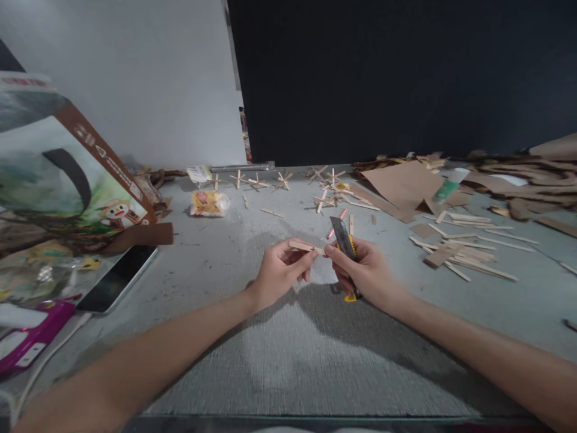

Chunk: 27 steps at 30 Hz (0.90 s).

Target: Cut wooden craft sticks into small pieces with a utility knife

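Meanwhile, over a grey concrete floor [288, 361] facing a dark wall [406, 72], the left hand [279, 270] is pinching a wooden stick [303, 246], while the right hand [365, 270] is gripping a yellow utility knife [346, 240]; cardboard scraps [401, 183] are lying nearby.

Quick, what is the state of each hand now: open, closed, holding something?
Left hand: closed on a wooden stick.
Right hand: closed on a yellow utility knife.

Pale wooden stick [303, 246] (matt, smooth)
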Each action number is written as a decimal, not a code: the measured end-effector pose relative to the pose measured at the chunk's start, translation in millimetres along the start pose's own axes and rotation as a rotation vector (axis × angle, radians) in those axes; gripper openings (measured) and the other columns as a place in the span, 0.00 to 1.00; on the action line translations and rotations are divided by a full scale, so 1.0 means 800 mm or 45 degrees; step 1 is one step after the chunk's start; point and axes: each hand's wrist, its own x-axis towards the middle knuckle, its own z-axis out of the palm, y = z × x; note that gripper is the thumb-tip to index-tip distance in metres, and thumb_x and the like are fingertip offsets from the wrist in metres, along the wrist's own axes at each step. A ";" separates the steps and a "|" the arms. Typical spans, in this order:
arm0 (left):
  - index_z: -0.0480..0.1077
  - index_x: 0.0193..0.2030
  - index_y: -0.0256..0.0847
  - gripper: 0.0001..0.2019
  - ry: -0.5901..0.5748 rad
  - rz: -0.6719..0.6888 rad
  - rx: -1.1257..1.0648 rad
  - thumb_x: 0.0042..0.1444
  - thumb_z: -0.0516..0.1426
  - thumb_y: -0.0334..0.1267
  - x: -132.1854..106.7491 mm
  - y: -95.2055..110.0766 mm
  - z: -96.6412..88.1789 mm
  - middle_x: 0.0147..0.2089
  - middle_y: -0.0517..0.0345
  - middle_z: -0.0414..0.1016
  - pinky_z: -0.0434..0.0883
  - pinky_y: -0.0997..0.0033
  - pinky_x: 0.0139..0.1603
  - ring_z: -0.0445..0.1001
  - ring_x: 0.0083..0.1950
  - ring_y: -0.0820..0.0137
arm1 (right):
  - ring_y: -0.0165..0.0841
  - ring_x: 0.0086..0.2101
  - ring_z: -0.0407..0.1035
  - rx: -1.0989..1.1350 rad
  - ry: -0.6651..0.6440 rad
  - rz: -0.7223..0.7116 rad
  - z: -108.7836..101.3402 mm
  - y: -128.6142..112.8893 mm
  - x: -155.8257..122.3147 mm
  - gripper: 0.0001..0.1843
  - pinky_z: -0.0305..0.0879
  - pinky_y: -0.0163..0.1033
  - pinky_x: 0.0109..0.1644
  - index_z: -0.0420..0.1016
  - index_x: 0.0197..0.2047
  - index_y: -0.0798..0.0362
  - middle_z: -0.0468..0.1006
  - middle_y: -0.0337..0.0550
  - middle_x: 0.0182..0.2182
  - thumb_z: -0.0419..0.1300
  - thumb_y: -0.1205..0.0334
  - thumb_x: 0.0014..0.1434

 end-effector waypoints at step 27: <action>0.80 0.41 0.39 0.13 0.345 0.065 0.229 0.58 0.69 0.47 0.005 -0.011 -0.005 0.37 0.50 0.87 0.80 0.68 0.42 0.85 0.38 0.65 | 0.33 0.19 0.64 -1.025 -0.166 -0.349 -0.004 -0.020 -0.017 0.13 0.50 0.37 0.27 0.67 0.54 0.48 0.67 0.31 0.19 0.46 0.53 0.76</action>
